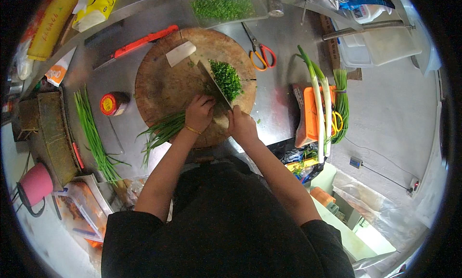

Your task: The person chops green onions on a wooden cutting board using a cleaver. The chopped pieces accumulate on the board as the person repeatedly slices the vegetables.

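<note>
On a round wooden chopping block (158, 72), my left hand (199, 112) presses down a bunch of long green chives (164, 128). Their loose ends trail past the block's near left edge. My right hand (242, 124) grips a cleaver (216, 84) at the handle, its blade slanting away to the upper left. Just right of the blade lies a heap of finely chopped greens (226, 79). The cut ends beside my left fingers are hidden by the hand and the blade. A pale flat rectangular piece (180, 53) rests toward the block's far side.
Left of the block are a red-lidded jar (112, 104), more chives (92, 137) and a knife with an orange-red handle or sheath (144, 41). Beyond it stands a tray of chopped greens (223, 9). Scissors (260, 53) and leeks (317, 105) lie to the right.
</note>
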Demonstrator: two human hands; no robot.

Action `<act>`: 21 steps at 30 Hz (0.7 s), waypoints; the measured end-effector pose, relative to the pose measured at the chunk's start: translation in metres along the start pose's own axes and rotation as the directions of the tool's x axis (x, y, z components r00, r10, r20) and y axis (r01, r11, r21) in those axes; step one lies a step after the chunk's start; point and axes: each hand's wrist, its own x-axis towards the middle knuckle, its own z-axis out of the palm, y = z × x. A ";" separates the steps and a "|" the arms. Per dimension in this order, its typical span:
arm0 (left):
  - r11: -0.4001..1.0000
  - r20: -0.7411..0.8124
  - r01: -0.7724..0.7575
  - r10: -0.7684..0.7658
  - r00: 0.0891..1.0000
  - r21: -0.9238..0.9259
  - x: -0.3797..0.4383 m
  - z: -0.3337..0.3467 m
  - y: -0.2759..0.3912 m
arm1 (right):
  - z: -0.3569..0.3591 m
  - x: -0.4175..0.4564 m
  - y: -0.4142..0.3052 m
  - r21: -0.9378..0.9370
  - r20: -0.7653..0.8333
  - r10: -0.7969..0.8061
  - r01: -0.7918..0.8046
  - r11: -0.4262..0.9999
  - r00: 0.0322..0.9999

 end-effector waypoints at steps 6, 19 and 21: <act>0.993 -0.024 0.088 -0.090 0.996 -0.079 -0.007 0.009 -0.010 | -0.015 -0.013 -0.006 0.016 0.022 0.018 -0.019 1.000 1.000; 1.000 0.009 0.025 -0.025 1.000 -0.006 -0.006 0.003 -0.009 | 0.014 -0.001 -0.011 -0.031 0.098 0.049 -0.046 0.998 0.994; 0.999 -0.017 0.027 -0.027 0.999 -0.018 -0.004 0.001 -0.007 | 0.009 -0.001 -0.005 0.032 0.051 0.033 -0.034 0.999 0.998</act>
